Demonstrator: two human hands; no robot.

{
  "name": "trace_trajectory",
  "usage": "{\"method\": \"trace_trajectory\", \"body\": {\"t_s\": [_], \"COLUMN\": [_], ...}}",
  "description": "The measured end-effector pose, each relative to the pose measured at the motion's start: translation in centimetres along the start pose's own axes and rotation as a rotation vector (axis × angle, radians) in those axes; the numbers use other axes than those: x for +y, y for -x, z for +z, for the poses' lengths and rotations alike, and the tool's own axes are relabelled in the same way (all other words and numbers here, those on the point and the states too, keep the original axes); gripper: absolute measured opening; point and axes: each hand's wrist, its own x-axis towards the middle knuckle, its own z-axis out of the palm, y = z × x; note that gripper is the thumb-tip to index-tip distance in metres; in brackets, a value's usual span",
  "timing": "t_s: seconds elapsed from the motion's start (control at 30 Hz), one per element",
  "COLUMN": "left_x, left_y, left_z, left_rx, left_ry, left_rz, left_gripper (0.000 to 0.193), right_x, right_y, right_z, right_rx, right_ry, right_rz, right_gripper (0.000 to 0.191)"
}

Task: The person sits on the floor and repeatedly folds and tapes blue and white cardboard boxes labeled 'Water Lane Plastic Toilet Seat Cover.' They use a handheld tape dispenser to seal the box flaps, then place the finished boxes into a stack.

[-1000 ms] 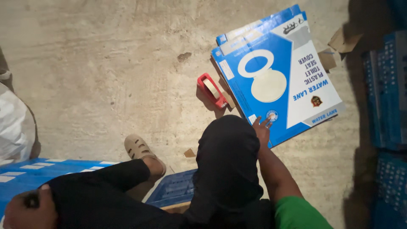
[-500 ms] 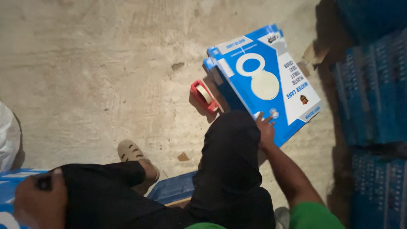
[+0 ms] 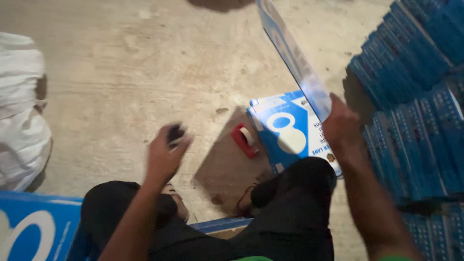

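At the far left a white sack (image 3: 19,111) slumps on the concrete floor (image 3: 121,72), and a blue carton panel with a white ring (image 3: 34,232) lies at the bottom left corner. The left hand (image 3: 164,154) is raised above the knee, forearm reaching up from below, its fingers closed around a small dark object (image 3: 175,134) too blurred to identify. A red tape dispenser (image 3: 244,140) lies on the floor just beside a stack of flattened blue and white cartons (image 3: 285,133). The right hand (image 3: 340,125) grips the lower end of a flat blue carton (image 3: 295,58), held on edge; its long axis slants from the hand up and left toward the top of the view. Rows of stacked blue cartons (image 3: 415,96) fill the right side.
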Motion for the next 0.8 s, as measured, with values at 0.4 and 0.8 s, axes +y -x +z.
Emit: {"method": "trace_trajectory", "body": {"t_s": [0.4,0.8], "left_x": [0.9,-11.7], "left_y": [-4.2,-0.8], "left_z": [-6.6,-7.5], "left_rx": [0.269,0.133], "left_ry": [0.721,0.574], "left_rz": [0.110,0.022], "left_gripper": [0.044,0.023], "right_x": [-27.4,-22.6], "right_y": [7.7,-10.0], "right_z": [2.6,-0.3], "right_rx": [-0.412,-0.071], "right_ry": [-0.622,-0.444], "right_rz": [-0.329,-0.204], "right_gripper": [0.071,0.102]}}
